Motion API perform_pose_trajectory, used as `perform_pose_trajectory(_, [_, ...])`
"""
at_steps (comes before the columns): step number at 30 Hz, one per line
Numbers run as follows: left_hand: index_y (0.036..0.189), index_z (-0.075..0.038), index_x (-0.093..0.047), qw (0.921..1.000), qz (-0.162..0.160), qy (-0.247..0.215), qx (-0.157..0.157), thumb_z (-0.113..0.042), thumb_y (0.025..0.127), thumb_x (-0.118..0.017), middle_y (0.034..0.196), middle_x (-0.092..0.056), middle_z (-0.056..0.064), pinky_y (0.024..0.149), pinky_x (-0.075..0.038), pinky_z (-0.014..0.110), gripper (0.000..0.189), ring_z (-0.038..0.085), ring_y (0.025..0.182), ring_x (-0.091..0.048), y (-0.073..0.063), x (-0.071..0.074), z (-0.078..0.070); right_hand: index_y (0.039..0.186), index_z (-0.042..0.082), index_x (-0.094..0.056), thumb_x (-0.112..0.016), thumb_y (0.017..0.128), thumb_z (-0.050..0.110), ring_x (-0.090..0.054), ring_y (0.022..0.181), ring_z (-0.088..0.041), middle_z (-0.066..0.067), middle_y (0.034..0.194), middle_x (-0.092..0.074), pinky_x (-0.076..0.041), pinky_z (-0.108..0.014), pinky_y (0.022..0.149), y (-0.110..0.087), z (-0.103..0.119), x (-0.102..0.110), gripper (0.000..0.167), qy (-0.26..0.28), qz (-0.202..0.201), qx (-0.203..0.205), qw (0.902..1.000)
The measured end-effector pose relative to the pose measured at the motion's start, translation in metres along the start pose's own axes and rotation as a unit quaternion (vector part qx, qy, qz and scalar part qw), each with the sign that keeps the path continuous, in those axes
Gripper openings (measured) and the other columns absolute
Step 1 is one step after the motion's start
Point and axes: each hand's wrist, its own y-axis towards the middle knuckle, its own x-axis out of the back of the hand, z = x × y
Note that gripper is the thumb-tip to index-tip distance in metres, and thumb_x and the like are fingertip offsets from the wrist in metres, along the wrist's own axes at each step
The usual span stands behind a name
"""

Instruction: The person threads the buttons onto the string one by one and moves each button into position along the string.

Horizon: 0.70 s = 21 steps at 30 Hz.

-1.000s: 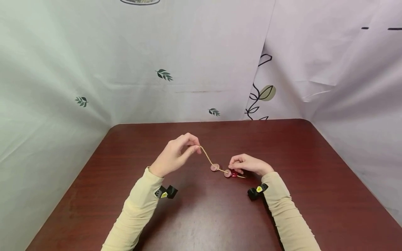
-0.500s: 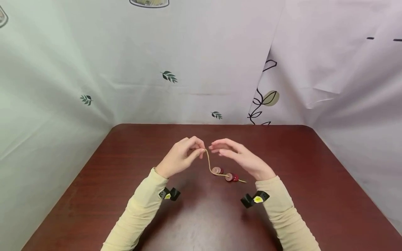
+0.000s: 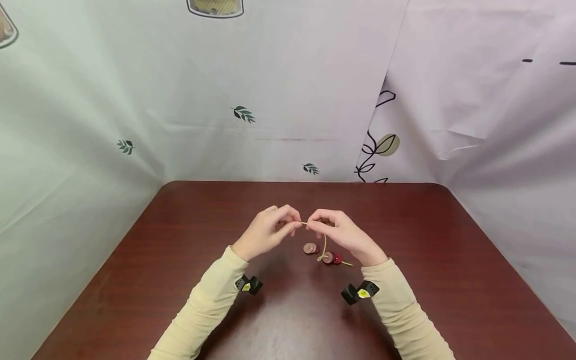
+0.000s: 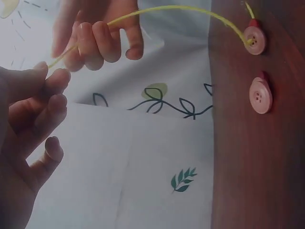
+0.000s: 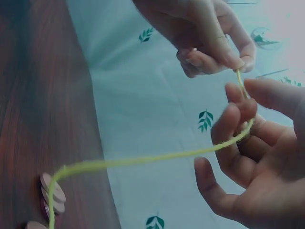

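Note:
A thin yellow string rises from the table to my two raised hands. My left hand pinches its end between thumb and fingertips. Close to the right of it, my right hand pinches the same string, with a short span between the fingertips. Below, the string passes through a hole of a pink button, with a red button against it and a short tail beyond. Apart from these lies a small stack of pink buttons with a dark red one under them; no string shows through it.
The dark red-brown wooden table has rounded far corners. A white cloth with leaf prints hangs behind it and on both sides. A small black camera is strapped to the left wrist, another camera to the right.
My right hand has left the buttons, risen leftward and taken hold of the string near my left hand. The string no longer runs across the pink stack. My left hand has shifted slightly right.

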Motion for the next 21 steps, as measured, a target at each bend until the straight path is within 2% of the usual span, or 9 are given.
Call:
perform_pose_trajectory(4, [0.097, -0.012, -0.06, 0.9986, 0.012, -0.035, 0.038, -0.014, 0.084, -0.074, 0.073, -0.067, -0.003, 0.07, -0.046, 0.026, 0.019, 0.01, 0.073, -0.057, 0.001, -0.008, 0.001, 0.097, 0.001, -0.065, -0.059, 0.096, 0.019, -0.054, 0.071, -0.023, -0.007, 0.072, -0.054, -0.046, -0.03, 0.07, 0.0, -0.002, 0.003, 0.019, -0.034, -0.013, 0.008, 0.9993])
perform_pose_trajectory(7, [0.112, -0.01, -0.055, 0.9922, 0.05, -0.074, 0.087, -0.02, 0.083, -0.076, 0.09, -0.071, 0.002, 0.077, -0.053, 0.031, 0.037, 0.015, 0.086, -0.066, 0.001, -0.018, 0.004, 0.094, -0.001, -0.065, -0.06, 0.095, 0.017, -0.053, 0.068, -0.022, -0.005, 0.069, -0.052, -0.045, -0.029, 0.068, -0.001, -0.004, 0.005, 0.019, -0.054, -0.017, 0.016, 0.9983])
perform_pose_trajectory(10, [0.128, -0.007, -0.047, 0.9809, 0.101, -0.1, 0.132, -0.023, 0.083, -0.076, 0.108, -0.07, 0.008, 0.087, -0.053, 0.039, 0.057, 0.023, 0.101, -0.068, 0.0, -0.029, 0.007, 0.092, 0.0, -0.065, -0.061, 0.095, 0.017, -0.053, 0.067, -0.023, -0.002, 0.068, -0.051, -0.045, -0.027, 0.066, -0.001, -0.005, 0.006, 0.017, -0.069, -0.017, 0.018, 0.9973])
perform_pose_trajectory(13, [0.136, -0.008, -0.044, 0.9721, 0.143, -0.082, 0.167, -0.028, 0.084, -0.076, 0.123, -0.066, 0.009, 0.1, -0.047, 0.045, 0.065, 0.026, 0.116, -0.062, -0.003, -0.038, 0.01, 0.09, 0.001, -0.065, -0.061, 0.095, 0.017, -0.053, 0.068, -0.027, -0.002, 0.07, -0.053, -0.044, -0.026, 0.066, -0.002, -0.005, 0.007, 0.017, -0.076, -0.01, 0.02, 0.9968])
perform_pose_trajectory(15, [0.138, -0.009, -0.045, 0.968, 0.171, -0.058, 0.174, -0.031, 0.084, -0.075, 0.13, -0.062, 0.008, 0.103, -0.042, 0.049, 0.065, 0.026, 0.12, -0.058, -0.005, -0.042, 0.012, 0.09, 0.003, -0.066, -0.061, 0.095, 0.018, -0.053, 0.068, -0.027, -0.002, 0.072, -0.054, -0.044, -0.026, 0.065, -0.001, -0.004, 0.008, 0.016, -0.082, -0.006, 0.018, 0.9964])
perform_pose_trajectory(18, [0.14, -0.013, -0.049, 0.9594, 0.225, -0.014, 0.17, -0.034, 0.086, -0.073, 0.139, -0.056, 0.006, 0.105, -0.038, 0.055, 0.062, 0.026, 0.128, -0.052, -0.01, -0.048, 0.015, 0.091, 0.003, -0.066, -0.061, 0.095, 0.019, -0.053, 0.069, -0.024, -0.002, 0.075, -0.057, -0.045, -0.027, 0.065, -0.001, -0.004, 0.009, 0.017, -0.093, -0.001, 0.017, 0.9955])
perform_pose_trajectory(21, [0.14, -0.015, -0.051, 0.9472, 0.279, 0.003, 0.158, -0.033, 0.087, -0.071, 0.144, -0.051, 0.008, 0.104, -0.036, 0.06, 0.059, 0.028, 0.134, -0.046, -0.014, -0.052, 0.016, 0.09, 0.005, -0.068, -0.061, 0.095, 0.021, -0.055, 0.073, -0.021, -0.001, 0.078, -0.061, -0.046, -0.028, 0.067, 0.0, -0.004, 0.009, 0.017, -0.11, 0.0, 0.014, 0.9939])
